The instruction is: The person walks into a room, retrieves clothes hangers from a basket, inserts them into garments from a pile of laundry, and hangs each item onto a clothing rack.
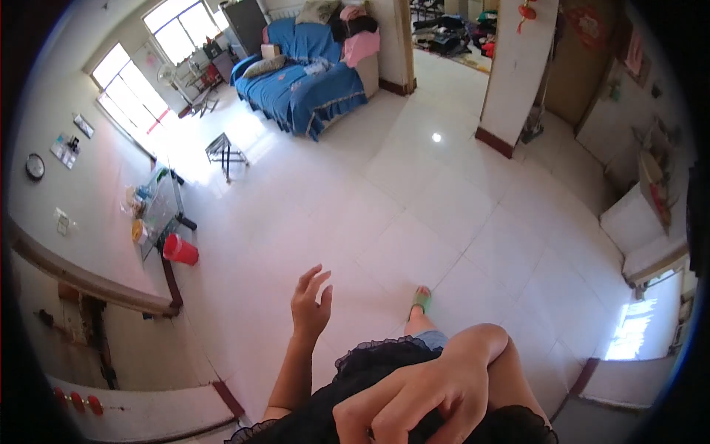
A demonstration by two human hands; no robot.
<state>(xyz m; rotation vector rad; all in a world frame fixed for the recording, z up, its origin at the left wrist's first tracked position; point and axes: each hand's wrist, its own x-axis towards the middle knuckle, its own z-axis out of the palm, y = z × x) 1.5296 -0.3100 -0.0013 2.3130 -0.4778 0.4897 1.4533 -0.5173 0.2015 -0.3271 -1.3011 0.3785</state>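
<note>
My left hand (310, 302) is raised over the pale tiled floor (403, 244), holding nothing, its fingers loosely bent and apart. Close to the camera, my right hand (421, 396) is in front of the black ruffled top (318, 418). Its fingers curl inward, and the tips run past the bottom of the view, so whatever they may hold is hidden. Below, one foot in a green slipper (421, 298) is on the tiles.
A red bin (180, 250) stands by a glass table (161, 203) with items on it, along the left wall. Farther off are a folding stool (225, 153) and a blue-covered sofa (299, 81). A wall column (510, 81) stands right of a doorway; clothes (444, 37) lie beyond.
</note>
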